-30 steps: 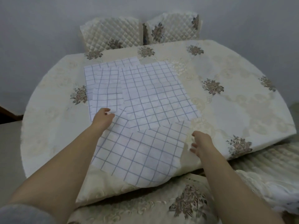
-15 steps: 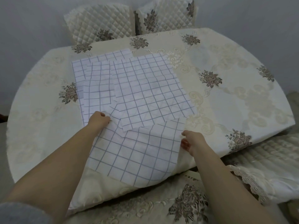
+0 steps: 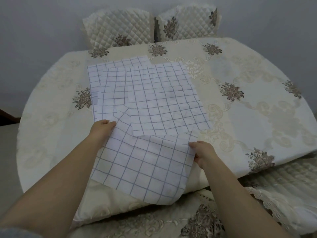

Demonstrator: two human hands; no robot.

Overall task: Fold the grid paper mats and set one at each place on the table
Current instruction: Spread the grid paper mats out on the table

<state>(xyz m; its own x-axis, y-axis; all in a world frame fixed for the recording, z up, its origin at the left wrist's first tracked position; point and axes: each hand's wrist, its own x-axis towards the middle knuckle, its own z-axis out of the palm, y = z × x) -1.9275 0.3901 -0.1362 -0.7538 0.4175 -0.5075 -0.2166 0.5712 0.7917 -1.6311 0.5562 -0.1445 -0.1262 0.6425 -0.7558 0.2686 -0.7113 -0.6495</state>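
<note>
Several white paper mats with a blue grid lie overlapping on a round table (image 3: 257, 117) covered by a cream flowered cloth. The nearest mat (image 3: 142, 167) hangs over the table's near edge. My left hand (image 3: 102, 128) pinches its far left corner. My right hand (image 3: 202, 152) grips its right edge, and that edge is raised a little. A second mat (image 3: 163, 100) lies flat on top of the nearest mat's far end. Two more mats (image 3: 109, 90) lie partly under it at the left.
Two chairs with quilted cream covers (image 3: 120, 30) (image 3: 187, 23) stand at the far side against the wall. Another covered chair seat (image 3: 283, 191) is at the near right, and one (image 3: 171, 225) is just below me.
Both hands have closed on the nearest mat: the left on its far left corner, the right on its right edge. The mat's right side has lifted slightly.
</note>
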